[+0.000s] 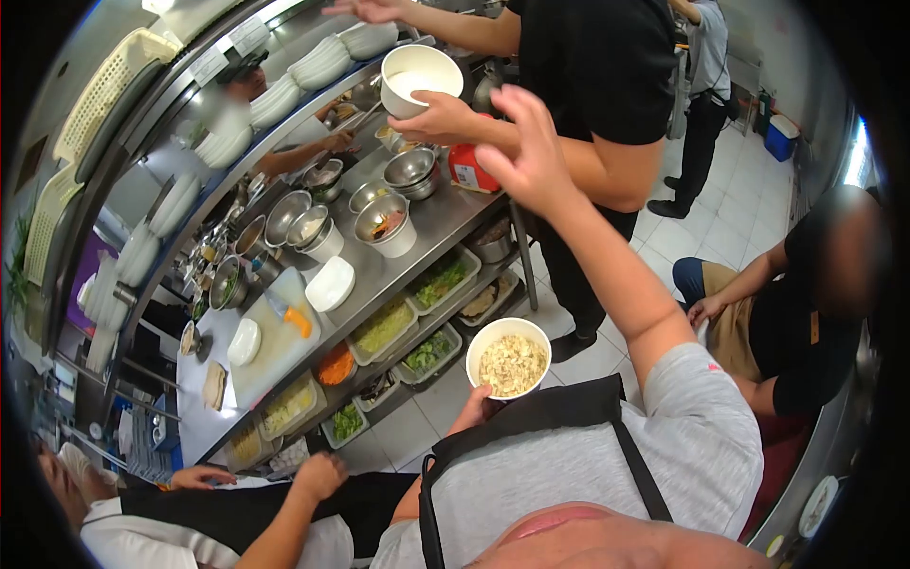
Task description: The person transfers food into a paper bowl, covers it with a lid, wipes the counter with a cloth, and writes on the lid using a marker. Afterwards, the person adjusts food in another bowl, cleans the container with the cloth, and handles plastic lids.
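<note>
A white bowl point(509, 358) of pale chopped food is held at its near rim by my left hand point(477, 408), in front of my apron. My right hand point(526, 156) is raised with its fingers apart and holds nothing. Its fingertips are near the forearm of a co-worker in black, whose hand grips another white bowl point(422, 76), with a pale, smooth inside. A red container point(474, 169) stands on the counter, partly behind my right hand.
The steel counter point(431, 242) bears metal bowls point(287, 218), a cutting board point(248, 356) and an orange-handled knife point(298, 323). Vegetable trays point(384, 327) fill the shelf below. One person sits at right; another's hands are at lower left. Stacked plates point(319, 64) line the upper shelf.
</note>
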